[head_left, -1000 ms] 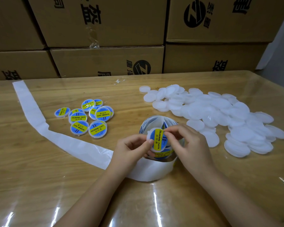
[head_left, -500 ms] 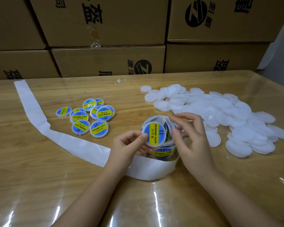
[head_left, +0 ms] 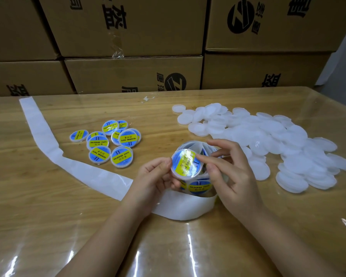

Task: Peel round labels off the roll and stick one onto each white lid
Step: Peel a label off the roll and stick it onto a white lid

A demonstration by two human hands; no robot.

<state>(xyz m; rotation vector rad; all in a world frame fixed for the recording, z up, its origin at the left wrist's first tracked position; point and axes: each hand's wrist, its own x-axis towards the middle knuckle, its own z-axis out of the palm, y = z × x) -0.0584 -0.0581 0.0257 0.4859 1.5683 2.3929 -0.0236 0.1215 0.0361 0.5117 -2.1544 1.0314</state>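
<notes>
left hand [head_left: 154, 176] pinches the labelled lid [head_left: 186, 167] by its rim; right hand [head_left: 228, 172], fingers relaxed, touches its label [head_left: 183, 163]. best rub from centre outward against bubbles.

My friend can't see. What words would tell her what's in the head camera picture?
A left hand holds a labelled lid near the label roll, and a finger of the right hand touches its blue-and-yellow sticker. Finished lids lie to the left, a pile of bare lids to the right.
</notes>
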